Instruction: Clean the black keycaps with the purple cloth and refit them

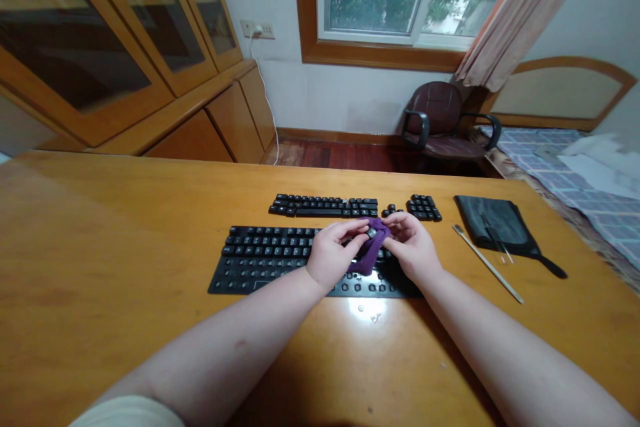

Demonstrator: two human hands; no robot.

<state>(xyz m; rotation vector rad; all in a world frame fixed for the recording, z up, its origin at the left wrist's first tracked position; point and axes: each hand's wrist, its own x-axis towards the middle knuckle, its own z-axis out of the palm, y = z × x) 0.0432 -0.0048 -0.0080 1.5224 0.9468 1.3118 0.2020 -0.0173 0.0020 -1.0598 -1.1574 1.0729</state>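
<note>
My left hand (pixel 334 250) pinches a small black keycap (pixel 371 233) between thumb and fingers. A purple cloth (pixel 367 260) lies around the keycap, and my right hand (pixel 411 247) is closed on it from the other side. Both hands are held over a black keyboard (pixel 235 267). Its upper rows carry keycaps, while the lower rows show bare switch mounts. Behind the keyboard, loose keycaps (pixel 325 207) are laid out in keyboard order, with a number-pad block (pixel 424 207) to their right. My hands cover part of the keyboard's right half.
On the right of the wooden table (pixel 125 240) lie a long thin brush (pixel 489 264) and a black pouch (pixel 493 220) with a thin wire tool (pixel 495 240) on top. Beyond the table stand a chair (pixel 440 120), a bed (pixel 545 160) and a glass-doored cabinet (pixel 165 80).
</note>
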